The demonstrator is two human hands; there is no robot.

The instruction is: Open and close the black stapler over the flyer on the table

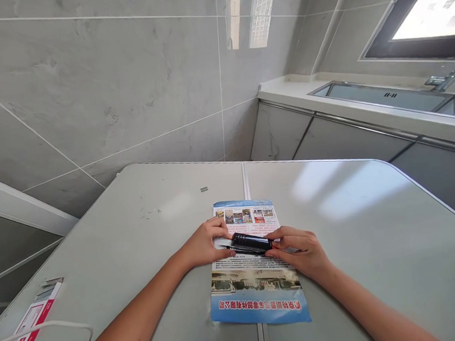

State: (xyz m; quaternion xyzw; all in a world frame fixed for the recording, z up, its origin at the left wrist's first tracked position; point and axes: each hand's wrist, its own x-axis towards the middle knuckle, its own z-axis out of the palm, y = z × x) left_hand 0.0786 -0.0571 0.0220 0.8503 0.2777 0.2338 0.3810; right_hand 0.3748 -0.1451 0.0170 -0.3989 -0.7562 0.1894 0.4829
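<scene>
A black stapler (pixel 251 241) lies across the middle of a printed leaflet (pixel 256 294) on a grey folding table (pixel 138 240). My left hand (pixel 204 243) holds the stapler's left end, fingers curled around it. My right hand (pixel 300 251) grips its right end, with the thumb and fingers pinched on the black body. Both hands rest on the leaflet, which has photos at its far end and a blue band at the near end.
A red and white card (pixel 32 317) and a white cable (pixel 46 329) lie at the table's near left corner. A small staple strip (pixel 204 189) lies beyond the leaflet. A counter with a sink (pixel 387 97) and tap stands at the right, under a window.
</scene>
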